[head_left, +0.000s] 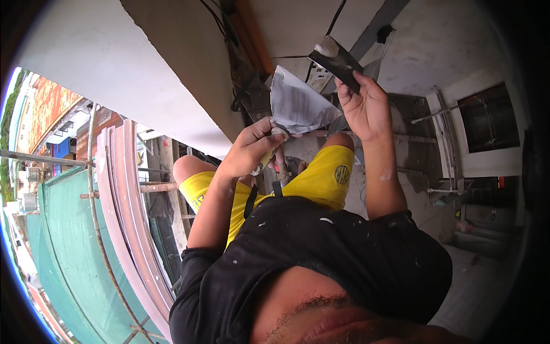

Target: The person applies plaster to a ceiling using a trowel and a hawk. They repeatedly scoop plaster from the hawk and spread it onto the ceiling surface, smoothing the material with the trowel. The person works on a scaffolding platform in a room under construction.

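My left hand [252, 148] is closed around the handle of a wide, fan-shaped putty knife [301, 100]. Its blade is smeared grey-white and fans out above my knuckles. Up and to the right, my right hand [368, 109] grips a dark, flat rectangular scraper [346, 67] by its lower end. A lump of white putty [327, 47] sits at the scraper's far end. The two tools are close together, with the scraper above and to the right of the knife's blade. My fingers partly hide the knife's handle.
A pale wall or beam [177, 63] runs diagonally on the left. Beyond it are scaffold poles [94, 172], green netting [69, 229] and pinkish rails [123, 200]. Dark cables [217, 20] hang at the top. A dark opening [490, 117] shows in the right wall.
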`<state>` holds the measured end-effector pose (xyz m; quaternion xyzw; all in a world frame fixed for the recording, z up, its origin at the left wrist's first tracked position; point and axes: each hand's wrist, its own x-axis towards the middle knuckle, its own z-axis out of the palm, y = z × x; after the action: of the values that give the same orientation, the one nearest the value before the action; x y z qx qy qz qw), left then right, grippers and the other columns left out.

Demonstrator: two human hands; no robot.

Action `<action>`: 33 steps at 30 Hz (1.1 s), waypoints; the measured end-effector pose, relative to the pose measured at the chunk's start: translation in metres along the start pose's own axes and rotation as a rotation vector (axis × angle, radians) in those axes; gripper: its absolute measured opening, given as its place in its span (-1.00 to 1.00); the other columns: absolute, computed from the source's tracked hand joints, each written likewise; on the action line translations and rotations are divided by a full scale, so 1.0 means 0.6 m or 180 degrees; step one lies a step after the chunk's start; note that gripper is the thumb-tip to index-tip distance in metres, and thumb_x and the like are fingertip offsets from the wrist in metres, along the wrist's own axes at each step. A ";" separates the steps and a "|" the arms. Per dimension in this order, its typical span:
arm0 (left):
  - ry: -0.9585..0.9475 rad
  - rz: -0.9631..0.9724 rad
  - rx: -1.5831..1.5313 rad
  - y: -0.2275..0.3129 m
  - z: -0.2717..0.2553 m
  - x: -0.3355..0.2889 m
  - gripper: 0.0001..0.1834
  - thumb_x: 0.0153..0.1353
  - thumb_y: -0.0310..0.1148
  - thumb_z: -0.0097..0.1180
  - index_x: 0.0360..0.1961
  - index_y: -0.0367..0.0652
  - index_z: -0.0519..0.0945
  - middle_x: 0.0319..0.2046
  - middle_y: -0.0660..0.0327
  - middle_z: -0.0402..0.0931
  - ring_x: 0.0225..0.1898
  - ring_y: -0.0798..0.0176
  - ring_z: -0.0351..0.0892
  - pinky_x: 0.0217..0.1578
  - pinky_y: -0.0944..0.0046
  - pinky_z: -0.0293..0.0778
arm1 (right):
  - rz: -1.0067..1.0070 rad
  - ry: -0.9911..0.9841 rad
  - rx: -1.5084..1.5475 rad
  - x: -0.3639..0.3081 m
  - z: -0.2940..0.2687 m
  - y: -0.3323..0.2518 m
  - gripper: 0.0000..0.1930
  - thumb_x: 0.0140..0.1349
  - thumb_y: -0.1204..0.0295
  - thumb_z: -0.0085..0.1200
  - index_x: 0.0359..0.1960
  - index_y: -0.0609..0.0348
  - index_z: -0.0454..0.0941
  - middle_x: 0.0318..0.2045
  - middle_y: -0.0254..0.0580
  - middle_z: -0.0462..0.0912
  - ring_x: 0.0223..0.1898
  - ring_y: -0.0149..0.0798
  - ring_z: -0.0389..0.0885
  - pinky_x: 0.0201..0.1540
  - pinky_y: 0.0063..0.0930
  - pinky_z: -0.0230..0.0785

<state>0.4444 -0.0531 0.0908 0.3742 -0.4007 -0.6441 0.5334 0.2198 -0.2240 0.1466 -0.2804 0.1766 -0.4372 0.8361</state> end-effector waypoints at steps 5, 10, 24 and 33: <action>-0.0335 -0.0022 -0.0645 0.002 -0.007 -0.007 -0.60 0.31 -0.42 -0.03 0.13 -0.41 0.46 -0.08 -0.02 0.68 -0.57 0.37 0.52 -0.46 0.41 0.46 | 0.0520 -0.0158 0.0034 -0.002 -0.019 0.003 -0.71 0.39 0.47 0.06 0.08 0.34 0.46 -0.05 -0.04 0.67 -0.08 -0.24 0.69 -0.08 -0.43 0.64; -0.0410 -0.0090 -0.1187 0.010 -0.011 -0.015 -0.54 0.26 -0.44 -0.02 0.17 -0.44 0.43 -0.14 -0.09 0.69 -0.69 0.35 0.45 -0.58 0.40 0.43 | 0.0572 -0.0158 -0.0135 -0.003 -0.022 0.006 -0.71 0.37 0.45 0.08 0.07 0.32 0.48 -0.04 -0.07 0.68 -0.14 -0.25 0.72 -0.10 -0.41 0.65; -0.0191 0.0072 -0.1504 -0.013 -0.003 -0.007 -0.59 0.26 -0.40 -0.07 0.09 -0.43 0.39 -0.03 -0.15 0.62 -0.74 0.32 0.45 -0.73 0.39 0.44 | -0.0967 -0.0519 -0.1152 -0.016 0.025 0.045 -0.56 0.42 0.53 0.06 0.31 0.22 0.34 0.20 -0.11 0.53 0.18 -0.21 0.58 0.16 -0.18 0.60; -0.0230 0.0148 -0.1492 0.017 0.008 -0.016 -0.59 0.30 -0.39 -0.08 0.14 -0.35 0.40 -0.26 -0.05 0.63 -0.75 0.32 0.39 -0.68 0.38 0.39 | -0.2422 -0.1301 -0.4098 -0.030 -0.024 0.054 -0.71 0.41 0.70 -0.04 0.12 0.43 0.57 0.10 0.04 0.67 0.11 -0.24 0.63 0.22 -0.36 0.42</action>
<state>0.4455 -0.0440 0.1029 0.2074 -0.2676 -0.7201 0.6057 0.2226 -0.1987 0.1157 -0.8275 0.1298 -0.4451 0.3167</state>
